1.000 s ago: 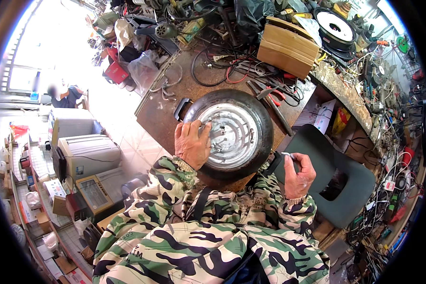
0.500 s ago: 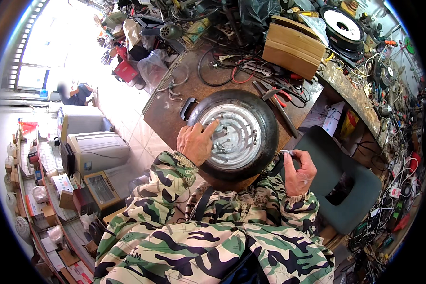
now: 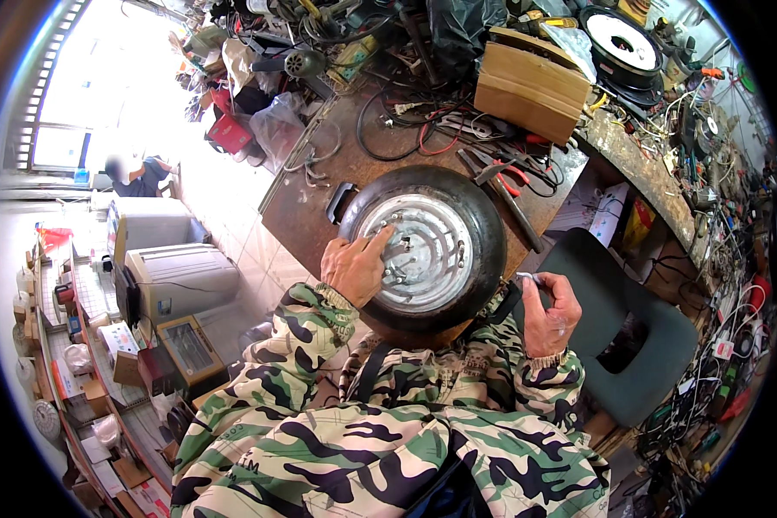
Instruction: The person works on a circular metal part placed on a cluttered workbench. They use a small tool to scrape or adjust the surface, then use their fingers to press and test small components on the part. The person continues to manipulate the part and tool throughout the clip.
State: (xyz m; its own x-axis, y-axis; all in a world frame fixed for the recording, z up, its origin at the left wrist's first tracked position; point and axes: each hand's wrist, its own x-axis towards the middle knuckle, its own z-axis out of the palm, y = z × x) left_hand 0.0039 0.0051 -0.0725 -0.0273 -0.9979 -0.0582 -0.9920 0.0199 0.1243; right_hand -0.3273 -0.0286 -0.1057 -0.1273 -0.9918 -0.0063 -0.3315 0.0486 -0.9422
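A round black electric pan [image 3: 489, 229] lies underside up on the bench. On its underside is a pale metal disc [image 3: 445, 289] with ring-shaped ridges and several small studs. My left hand [image 3: 352, 269] rests at the pan's left edge with nothing in it. Its index finger stretches onto the disc near the upper-left stud, the other fingers partly bent. To the right of the pan, my right hand [image 3: 551, 318] pinches a small whitish-grey piece [image 3: 527, 277] between thumb and index finger. Its exact kind is too small to tell.
Beside the pan lie red-handled pliers [image 3: 511, 177] and a long dark metal tool [image 3: 520, 217]. Cables and a cardboard box [image 3: 531, 85] sit behind it. A dark green chair [image 3: 639, 302] stands to the right. Another person [image 3: 138, 175] is far off at the left.
The view has shifted slightly. My left index finger stays on the disc, having moved very little, and my right hand still pinches the small piece.
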